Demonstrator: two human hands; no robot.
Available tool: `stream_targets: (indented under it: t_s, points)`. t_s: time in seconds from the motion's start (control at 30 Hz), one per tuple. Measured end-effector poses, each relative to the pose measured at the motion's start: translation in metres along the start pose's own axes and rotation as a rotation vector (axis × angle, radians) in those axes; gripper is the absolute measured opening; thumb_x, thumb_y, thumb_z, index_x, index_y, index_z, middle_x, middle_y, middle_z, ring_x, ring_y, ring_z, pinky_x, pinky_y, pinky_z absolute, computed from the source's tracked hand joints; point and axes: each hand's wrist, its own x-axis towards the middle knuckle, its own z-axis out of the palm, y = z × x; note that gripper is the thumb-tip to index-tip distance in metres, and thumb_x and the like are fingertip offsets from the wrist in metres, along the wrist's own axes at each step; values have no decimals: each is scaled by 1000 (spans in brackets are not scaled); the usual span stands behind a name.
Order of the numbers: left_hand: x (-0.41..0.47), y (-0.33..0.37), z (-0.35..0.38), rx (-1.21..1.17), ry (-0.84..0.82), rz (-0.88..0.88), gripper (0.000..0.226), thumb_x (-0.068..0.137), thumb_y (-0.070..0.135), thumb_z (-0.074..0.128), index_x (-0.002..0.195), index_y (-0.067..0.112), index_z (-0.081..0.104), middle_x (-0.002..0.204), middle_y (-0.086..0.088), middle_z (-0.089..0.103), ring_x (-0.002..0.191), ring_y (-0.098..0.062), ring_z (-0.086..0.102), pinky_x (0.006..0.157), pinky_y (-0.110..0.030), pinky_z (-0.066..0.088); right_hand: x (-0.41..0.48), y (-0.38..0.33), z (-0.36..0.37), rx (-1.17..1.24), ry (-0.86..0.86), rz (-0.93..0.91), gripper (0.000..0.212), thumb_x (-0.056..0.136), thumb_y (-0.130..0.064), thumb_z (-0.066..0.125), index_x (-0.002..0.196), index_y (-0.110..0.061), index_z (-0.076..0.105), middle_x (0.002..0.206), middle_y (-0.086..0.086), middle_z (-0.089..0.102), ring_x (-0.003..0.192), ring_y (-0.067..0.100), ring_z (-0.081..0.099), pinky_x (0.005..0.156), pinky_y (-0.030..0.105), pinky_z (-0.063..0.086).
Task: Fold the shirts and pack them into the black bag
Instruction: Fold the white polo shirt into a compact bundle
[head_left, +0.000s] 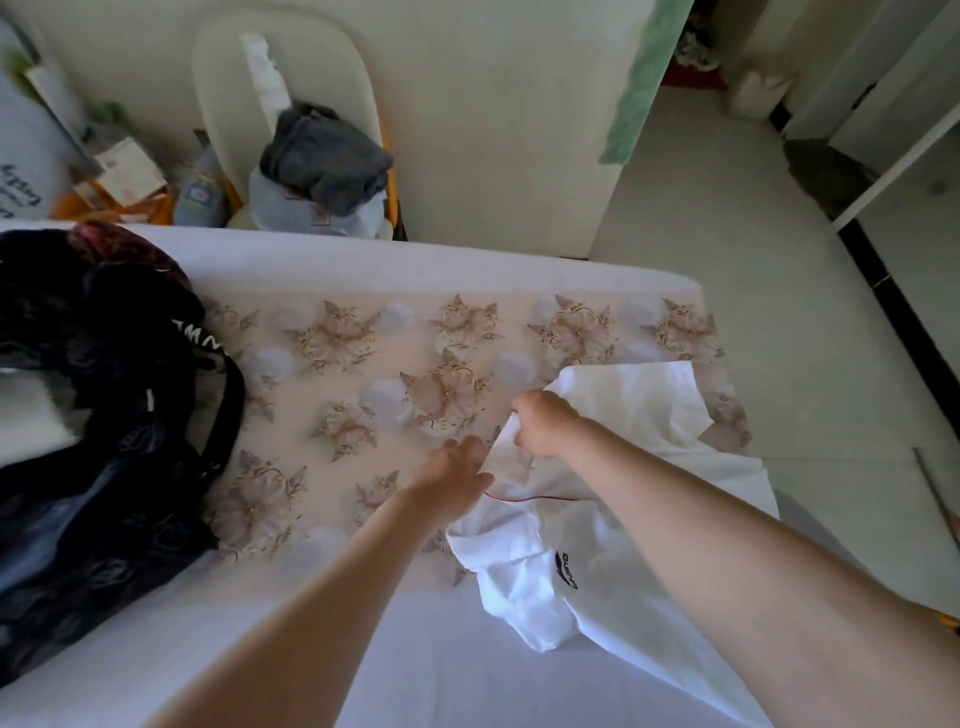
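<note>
Head view, starting at the left edge of the frame: the black bag (93, 457) slumps on the white sheet (415, 649) of a bed, its mouth turned toward the left border. Something white (31, 415) shows inside the opening, and a dark strap (228, 415) loops down the bag's right side.

Upper left, beyond the bed, papers and packages are heaped up. Just right of them stands a pale chair (291, 62) with a grey garment (327, 161) piled on its seat.

At the centre, a beige floral cloth (337, 364) is spread flat across the bed, and its left edge reaches the bag.

The left hand (457, 473) lies low on this cloth, with its fingers against the left edge of the white shirt (535, 551). Whether it pinches the fabric or only touches it cannot be told.

Just right and slightly higher, the right hand (545, 421) is curled into a fist round a bunched fold of the shirt and lifts that part a little off the cloth. The shirt lies crumpled at centre right, partly on the floral cloth and partly on the sheet, well apart from the bag. It has a thin red line (530, 499) across it and a small dark logo (569, 571) lower down. The right forearm crosses over its right side.

Upper right, a green cloth (644, 78) hangs by a wall corner above pale floor (727, 234).
</note>
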Motion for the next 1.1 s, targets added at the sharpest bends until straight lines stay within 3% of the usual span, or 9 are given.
stream_targets:
  t_s: [0.1, 0.27, 0.4, 0.5, 0.63, 0.7, 0.87, 1.0, 1.1]
  points:
    - [-4, 5, -10, -152, 6, 6, 65, 92, 30, 63, 147, 25, 28, 140, -8, 47, 116, -27, 54, 94, -39, 47, -11, 3, -24, 102, 15, -96, 24, 85, -18, 73, 70, -18, 54, 77, 1, 55, 80, 23, 55, 66, 29, 39]
    - [-26, 28, -36, -278, 14, 64, 103, 80, 31, 77, 155, 32, 5, 141, -9, 47, 112, -27, 53, 89, -38, 48, -57, -8, -77, 333, 264, -205, 17, 83, -19, 76, 87, -21, 60, 86, -3, 63, 84, 20, 59, 70, 30, 43]
    - [-50, 31, -81, -200, -18, 140, 56, 77, 28, 78, 128, 24, 55, 113, 0, 67, 98, -21, 64, 83, -35, 55, -103, -14, -119, 358, 467, -232, 17, 85, -19, 74, 96, -15, 62, 87, 2, 66, 84, 23, 59, 77, 35, 46]
    - [-76, 46, -125, -277, 38, 218, 15, 90, 17, 65, 105, 18, 64, 93, -1, 66, 87, -20, 62, 68, -23, 51, -143, -19, -148, 393, 670, -190, 18, 86, -23, 73, 98, -13, 63, 81, 5, 65, 79, 25, 58, 72, 35, 44]
    - [-114, 76, -195, -270, 341, 295, 13, 96, 27, 56, 103, 19, 62, 94, -5, 65, 88, -28, 62, 74, -36, 51, -196, -34, -193, 430, 930, -137, 15, 89, -34, 68, 100, -25, 64, 80, -6, 64, 77, 19, 57, 66, 32, 43]
    - [-140, 93, -231, -261, 458, 349, 15, 96, 31, 56, 99, 17, 61, 84, -3, 65, 82, -27, 61, 65, -30, 46, -221, -41, -215, 411, 978, -84, 18, 89, -42, 66, 93, -26, 58, 78, -8, 61, 73, 16, 54, 60, 31, 38]
    - [-208, 121, -307, -115, 606, 474, 37, 95, 53, 52, 86, 18, 59, 76, -2, 62, 76, -26, 58, 63, -32, 42, -278, -62, -258, 485, 1112, -48, 35, 90, -45, 65, 82, -14, 50, 71, -4, 52, 64, 12, 48, 53, 31, 30]
    - [-266, 129, -354, -120, 437, 625, 12, 89, 39, 70, 90, 30, 62, 83, 11, 65, 79, -10, 63, 62, -20, 46, -314, -90, -282, 608, 1190, -127, 36, 89, -42, 66, 88, -8, 56, 80, 3, 61, 70, 17, 54, 60, 33, 37]
    - [-308, 119, -386, 91, 136, 599, 37, 82, 15, 77, 114, 25, 63, 105, 9, 73, 96, -9, 69, 84, -24, 55, -339, -111, -299, 684, 1218, -198, 24, 89, -40, 68, 87, -17, 61, 82, -1, 65, 73, 13, 60, 60, 29, 42]
